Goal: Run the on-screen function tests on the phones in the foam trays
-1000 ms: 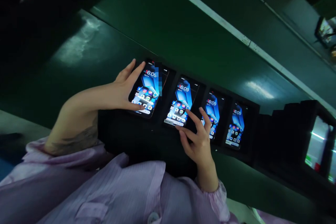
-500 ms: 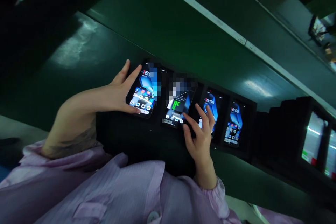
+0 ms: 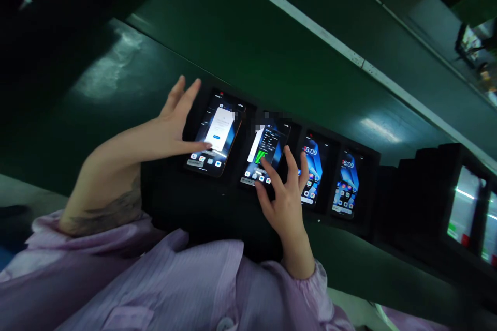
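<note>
There are four phones. They all sit side by side in one black tray. The first phone is at the tray's left end. Next come the second phone and the third phone. The fourth phone is at the tray's right end. Two phones show a box or a list. Two phones show a clock and little pictures.

There are two hands over the tray. The left hand is at its left end, and the right hand is near its middle.

Past the tray's right end glow two screens, a big bright screen and a cut-off bright screen. One white line runs behind the tray.
</note>
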A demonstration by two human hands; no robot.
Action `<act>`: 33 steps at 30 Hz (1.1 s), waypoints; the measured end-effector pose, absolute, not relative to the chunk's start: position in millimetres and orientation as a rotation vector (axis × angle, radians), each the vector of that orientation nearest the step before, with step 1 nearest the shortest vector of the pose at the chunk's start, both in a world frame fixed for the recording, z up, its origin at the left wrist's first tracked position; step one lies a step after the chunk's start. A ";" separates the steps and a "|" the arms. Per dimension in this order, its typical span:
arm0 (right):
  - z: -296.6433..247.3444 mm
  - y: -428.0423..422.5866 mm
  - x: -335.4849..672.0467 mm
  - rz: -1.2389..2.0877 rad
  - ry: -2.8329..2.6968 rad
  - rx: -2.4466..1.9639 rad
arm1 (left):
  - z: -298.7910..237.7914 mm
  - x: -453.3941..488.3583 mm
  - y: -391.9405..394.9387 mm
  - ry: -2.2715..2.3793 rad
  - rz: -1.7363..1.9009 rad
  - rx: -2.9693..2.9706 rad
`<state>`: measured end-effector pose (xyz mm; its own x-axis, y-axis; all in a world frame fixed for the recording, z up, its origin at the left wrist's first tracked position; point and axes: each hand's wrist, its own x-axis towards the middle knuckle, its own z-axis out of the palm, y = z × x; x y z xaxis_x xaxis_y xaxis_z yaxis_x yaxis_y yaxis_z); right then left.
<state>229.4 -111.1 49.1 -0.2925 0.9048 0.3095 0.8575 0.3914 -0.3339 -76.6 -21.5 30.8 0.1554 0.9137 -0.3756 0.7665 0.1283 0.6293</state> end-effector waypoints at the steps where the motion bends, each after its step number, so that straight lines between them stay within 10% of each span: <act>1: 48.6 -110.6 227.6 0.145 -2.221 -1.513 | 33.1 -76.2 -20.1 1.701 0.264 1.607; 33: 46.1 -110.6 230.2 0.081 -2.028 -1.648 | 18.6 -68.7 -19.7 1.826 0.499 1.713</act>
